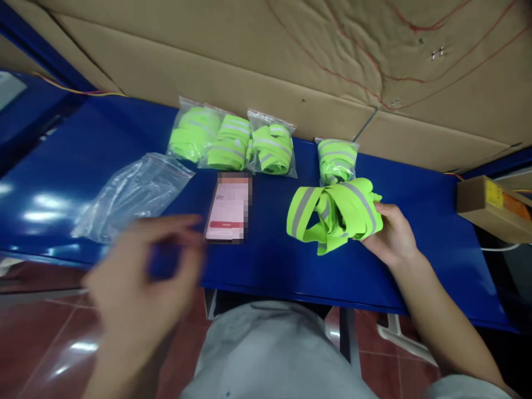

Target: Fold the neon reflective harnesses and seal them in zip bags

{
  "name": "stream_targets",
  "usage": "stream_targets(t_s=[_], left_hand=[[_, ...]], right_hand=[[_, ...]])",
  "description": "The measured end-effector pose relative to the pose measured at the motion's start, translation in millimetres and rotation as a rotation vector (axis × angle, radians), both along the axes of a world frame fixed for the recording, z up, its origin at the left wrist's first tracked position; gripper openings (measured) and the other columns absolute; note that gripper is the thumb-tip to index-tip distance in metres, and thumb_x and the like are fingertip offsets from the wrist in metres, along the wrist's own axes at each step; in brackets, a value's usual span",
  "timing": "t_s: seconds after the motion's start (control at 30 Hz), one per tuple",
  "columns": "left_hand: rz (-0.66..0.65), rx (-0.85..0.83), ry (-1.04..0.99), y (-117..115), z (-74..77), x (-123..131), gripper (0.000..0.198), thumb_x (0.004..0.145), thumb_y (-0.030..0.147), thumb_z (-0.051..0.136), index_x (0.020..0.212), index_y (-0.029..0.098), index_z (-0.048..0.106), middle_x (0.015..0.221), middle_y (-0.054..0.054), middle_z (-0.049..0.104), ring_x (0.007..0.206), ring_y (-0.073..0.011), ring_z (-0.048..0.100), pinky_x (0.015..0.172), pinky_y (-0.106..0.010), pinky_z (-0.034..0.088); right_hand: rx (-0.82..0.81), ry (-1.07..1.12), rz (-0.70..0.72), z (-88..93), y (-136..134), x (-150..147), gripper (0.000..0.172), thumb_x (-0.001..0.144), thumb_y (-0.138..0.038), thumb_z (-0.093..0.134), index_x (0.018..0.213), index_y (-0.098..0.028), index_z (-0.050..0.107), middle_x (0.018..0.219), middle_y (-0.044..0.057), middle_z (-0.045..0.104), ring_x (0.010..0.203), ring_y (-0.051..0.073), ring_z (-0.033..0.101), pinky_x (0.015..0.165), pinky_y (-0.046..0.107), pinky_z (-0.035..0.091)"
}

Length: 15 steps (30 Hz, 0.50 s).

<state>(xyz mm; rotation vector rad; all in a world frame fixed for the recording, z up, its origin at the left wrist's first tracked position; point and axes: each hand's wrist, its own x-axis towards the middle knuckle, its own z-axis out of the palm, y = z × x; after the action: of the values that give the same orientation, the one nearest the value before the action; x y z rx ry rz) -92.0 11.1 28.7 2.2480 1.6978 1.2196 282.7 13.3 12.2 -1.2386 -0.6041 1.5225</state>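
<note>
A loose bundle of neon yellow-green strap with grey reflective stripes (357,208) is in my right hand (393,235), whose fingers wrap round its right side. My left hand (145,277) is raised over the front edge at the left, blurred by motion; its thumb and index finger curve toward each other, and whether anything is between them cannot be made out. Beyond that hand lie clear plastic bags (135,191). A phone (226,213) with a lit screen rests between the hands. Behind it stand three bagged green straps (272,147), and another bagged strap (337,158) is behind the held bundle.
The blue table (266,260) runs along a wall covered in brown cardboard (249,77). A cardboard box (490,205) sits at the right end. Red wires hang on the wall, and a white chair part (405,338) shows below the table.
</note>
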Motion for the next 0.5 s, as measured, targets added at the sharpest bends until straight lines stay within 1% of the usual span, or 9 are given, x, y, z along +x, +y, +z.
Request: stream_targets(t_s=[0.03, 0.07, 0.1, 0.13, 0.17, 0.23, 0.37, 0.43, 0.5], left_hand=[[-0.215, 0.055, 0.093, -1.1, 9.0, 29.8, 0.034, 0.088, 0.023, 0.071, 0.122, 0.027, 0.063, 0.112, -0.003, 0.068, 0.102, -0.0213, 0.064, 0.09, -0.034, 0.048], [-0.407, 0.109, 0.14, 0.1, 16.2, 56.8, 0.04, 0.087, 0.026, 0.073, 0.126, 0.025, 0.061, 0.125, -0.007, 0.065, 0.114, -0.0247, 0.063, 0.096, -0.037, 0.048], [-0.55, 0.13, 0.176, 3.6, 21.1, 80.0, 0.048, 0.088, 0.033, 0.074, 0.133, 0.025, 0.057, 0.137, -0.011, 0.06, 0.127, -0.0287, 0.058, 0.104, -0.042, 0.047], [-0.64, 0.124, 0.203, 9.3, 23.6, 99.0, 0.056, 0.09, 0.037, 0.073, 0.14, 0.024, 0.053, 0.146, -0.014, 0.054, 0.136, -0.0327, 0.052, 0.11, -0.048, 0.044], [-0.676, 0.097, 0.208, 16.5, 23.9, 113.8, 0.063, 0.091, 0.04, 0.071, 0.146, 0.023, 0.048, 0.152, -0.016, 0.049, 0.142, -0.036, 0.047, 0.114, -0.052, 0.04], [-0.736, -0.065, 0.186, 31.9, 19.5, 131.7, 0.074, 0.088, 0.039, 0.075, 0.152, 0.023, 0.043, 0.152, -0.017, 0.048, 0.14, -0.038, 0.047, 0.114, -0.054, 0.041], [-0.879, -0.38, -0.047, 48.3, 5.9, 139.2, 0.076, 0.084, 0.039, 0.078, 0.151, 0.027, 0.043, 0.148, -0.014, 0.051, 0.134, -0.0356, 0.052, 0.114, -0.05, 0.042], [-0.86, -0.486, -0.243, 47.7, 1.8, 140.2, 0.07, 0.086, 0.037, 0.074, 0.148, 0.024, 0.045, 0.145, -0.013, 0.053, 0.133, -0.0324, 0.054, 0.114, -0.045, 0.041], [-0.773, -0.655, -0.483, 44.7, -0.6, 143.6, 0.059, 0.089, 0.037, 0.068, 0.142, 0.022, 0.048, 0.134, -0.01, 0.061, 0.122, -0.028, 0.06, 0.105, -0.038, 0.046]], right_hand=[[-0.012, -0.009, 0.011, 0.5, -2.1, -2.0, 0.027, 0.074, -0.043, 0.078, 0.093, -0.024, 0.075, 0.079, 0.0, 0.076, 0.071, 0.02, 0.071, 0.06, 0.029, 0.059], [-0.022, -0.02, 0.028, 0.4, -4.1, -3.8, 0.029, 0.073, -0.045, 0.08, 0.092, -0.024, 0.075, 0.08, 0.001, 0.076, 0.073, 0.02, 0.072, 0.061, 0.029, 0.059], [-0.026, -0.031, 0.049, -0.4, -6.1, -5.4, 0.032, 0.073, -0.047, 0.082, 0.092, -0.023, 0.074, 0.081, 0.001, 0.077, 0.074, 0.02, 0.072, 0.063, 0.029, 0.06], [-0.028, -0.04, 0.072, -1.7, -7.9, -6.7, 0.035, 0.072, -0.05, 0.084, 0.091, -0.022, 0.074, 0.082, 0.002, 0.077, 0.074, 0.021, 0.073, 0.065, 0.029, 0.061], [-0.028, -0.047, 0.093, -3.4, -9.6, -7.4, 0.039, 0.071, -0.053, 0.085, 0.091, -0.021, 0.074, 0.084, 0.003, 0.077, 0.075, 0.02, 0.073, 0.067, 0.029, 0.061], [-0.018, -0.063, 0.113, -7.5, -12.6, -7.5, 0.046, 0.071, -0.059, 0.085, 0.095, -0.021, 0.074, 0.089, 0.004, 0.078, 0.079, 0.021, 0.073, 0.071, 0.03, 0.062], [0.052, -0.115, 0.148, -13.1, -16.3, -6.3, 0.062, 0.079, -0.076, 0.071, 0.112, -0.023, 0.07, 0.097, 0.008, 0.076, 0.092, 0.023, 0.073, 0.071, 0.03, 0.062], [0.11, -0.126, 0.214, -12.4, -16.8, -8.4, 0.072, 0.081, -0.086, 0.058, 0.115, -0.023, 0.067, 0.099, 0.01, 0.074, 0.092, 0.023, 0.071, 0.068, 0.031, 0.06], [0.209, -0.166, 0.261, -9.9, -16.8, -12.8, 0.073, 0.082, -0.087, 0.054, 0.117, -0.024, 0.063, 0.102, 0.01, 0.07, 0.093, 0.023, 0.069, 0.072, 0.032, 0.06]])
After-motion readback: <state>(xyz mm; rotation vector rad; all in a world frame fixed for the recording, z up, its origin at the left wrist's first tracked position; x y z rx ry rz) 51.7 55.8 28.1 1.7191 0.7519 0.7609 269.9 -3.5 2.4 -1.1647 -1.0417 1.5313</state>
